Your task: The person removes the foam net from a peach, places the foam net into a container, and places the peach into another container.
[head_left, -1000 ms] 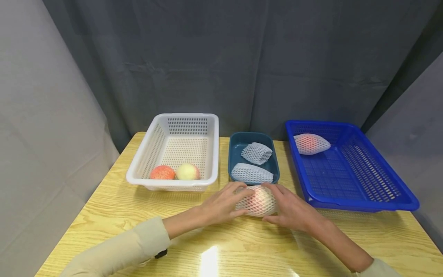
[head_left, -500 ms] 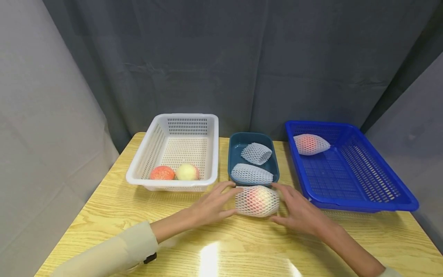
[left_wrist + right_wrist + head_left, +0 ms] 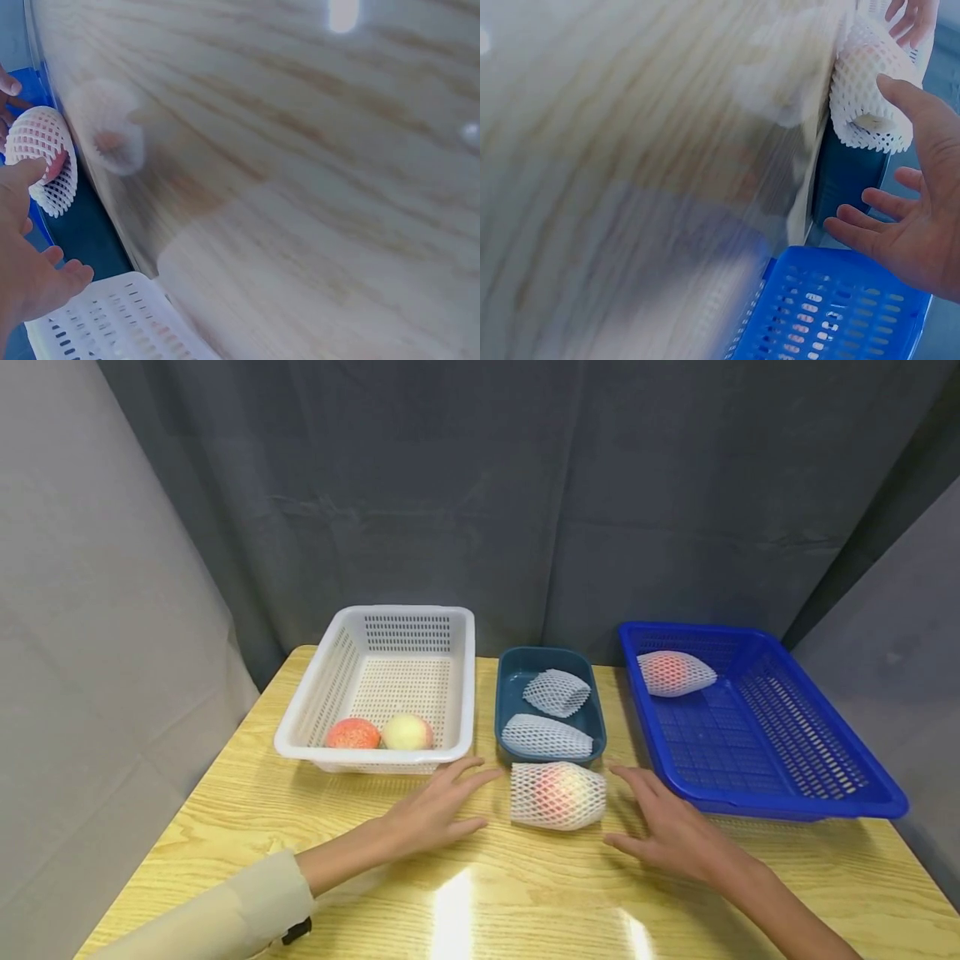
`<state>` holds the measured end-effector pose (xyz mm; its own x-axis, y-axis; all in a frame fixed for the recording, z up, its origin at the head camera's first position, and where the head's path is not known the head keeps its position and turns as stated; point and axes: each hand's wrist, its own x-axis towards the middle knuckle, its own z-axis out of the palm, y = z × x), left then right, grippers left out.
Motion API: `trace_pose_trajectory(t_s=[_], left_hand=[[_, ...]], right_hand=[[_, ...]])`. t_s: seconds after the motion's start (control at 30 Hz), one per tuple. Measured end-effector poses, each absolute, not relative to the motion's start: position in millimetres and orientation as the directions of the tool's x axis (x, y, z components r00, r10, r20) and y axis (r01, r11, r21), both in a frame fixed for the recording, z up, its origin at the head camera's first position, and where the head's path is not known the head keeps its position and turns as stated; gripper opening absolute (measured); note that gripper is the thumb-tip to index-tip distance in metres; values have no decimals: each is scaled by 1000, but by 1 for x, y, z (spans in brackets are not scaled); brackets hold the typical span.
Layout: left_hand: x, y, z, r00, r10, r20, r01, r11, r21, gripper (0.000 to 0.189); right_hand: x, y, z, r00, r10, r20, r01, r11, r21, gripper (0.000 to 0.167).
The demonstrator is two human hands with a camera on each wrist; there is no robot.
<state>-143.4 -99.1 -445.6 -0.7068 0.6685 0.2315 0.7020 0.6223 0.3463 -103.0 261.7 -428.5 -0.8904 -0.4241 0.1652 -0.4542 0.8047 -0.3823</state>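
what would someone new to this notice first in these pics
A fruit in a white mesh sleeve stands out first, lying on the table between the left hand and the right hand, neither touching it. Next comes the bright blue basket at right, with another sleeved fruit inside. At left, a white basket holds a red fruit and a pale fruit.

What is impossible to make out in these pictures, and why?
Head view: bottoms of the red fruit and pale fruit, behind the rim of the white basket.
Head view: shape of the black object, partly under the left sleeve.
Left wrist view: base of the left hand, cut by left edge.
Right wrist view: part of the netted fruit, behind the right hand.
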Motion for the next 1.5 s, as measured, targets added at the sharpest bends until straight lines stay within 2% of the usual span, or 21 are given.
trace_pose_trajectory(t_s=[0.23,0.7,1.1,1.27,1.5], left_hand=[[-139,-111,-448,-717,662,219,691,632,352,67],[-135,-119,-450,-733,651,199,671,644,367,65],[-137,-106,-447,-715,665,215,691,623,367,66],[-139,-98,-447,-690,685,233,718,604,346,66],[-142,-88,-445,-665,703,254,743,587,321,66]], right_hand=[[-98,270,-432,-909,-400,116,-412,826,-385,84],[-91,276,-437,-913,-390,121,-405,828,-387,87],[-105,252,-432,-854,-467,228,-519,775,-360,93],[-112,238,-430,-825,-500,264,-565,746,-352,95],[-118,222,-428,-827,-505,246,-561,760,-328,92]])
